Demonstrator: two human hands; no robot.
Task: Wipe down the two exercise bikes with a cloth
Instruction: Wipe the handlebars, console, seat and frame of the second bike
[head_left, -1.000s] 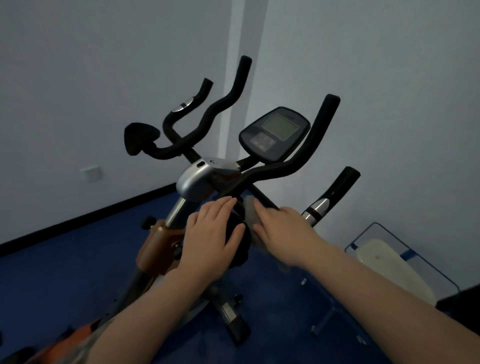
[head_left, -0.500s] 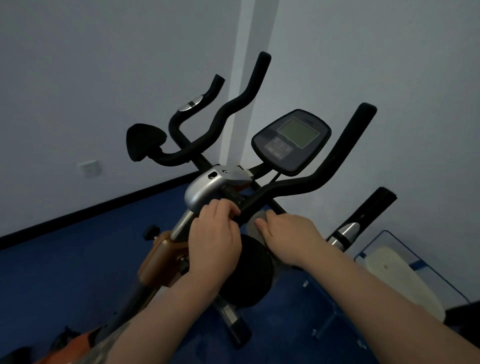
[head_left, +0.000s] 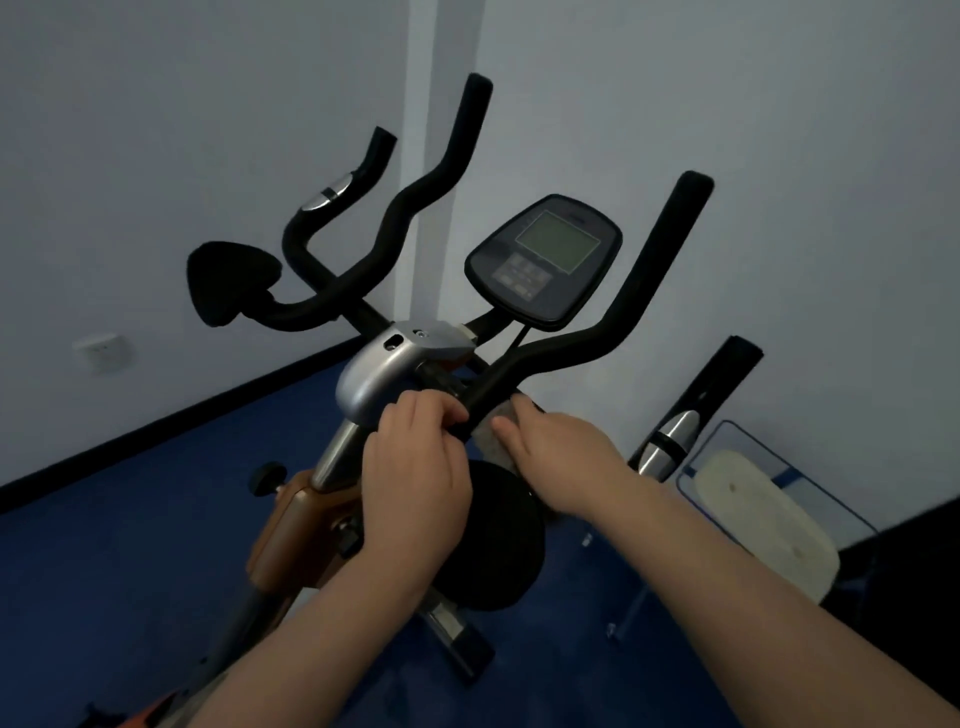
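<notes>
Both hands have crept up from the black disc to the handlebar stem since a second ago. Left hand (head_left: 415, 467) curls its fingers round the black bar (head_left: 524, 364) of the exercise bike (head_left: 374, 374); right hand (head_left: 561, 457) presses the grey cloth (head_left: 493, 431) against it, fingers nearly straight.

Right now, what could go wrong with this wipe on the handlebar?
1. The cloth sits mostly hidden under the right hand on the handlebar; it could bunch up and miss part of the bar.
2. The console and its thin cable sit just above the stroke; a long push might snag the cable.
3. The left hand grips the bar right beside the cloth, so that patch may go unwiped.
</notes>
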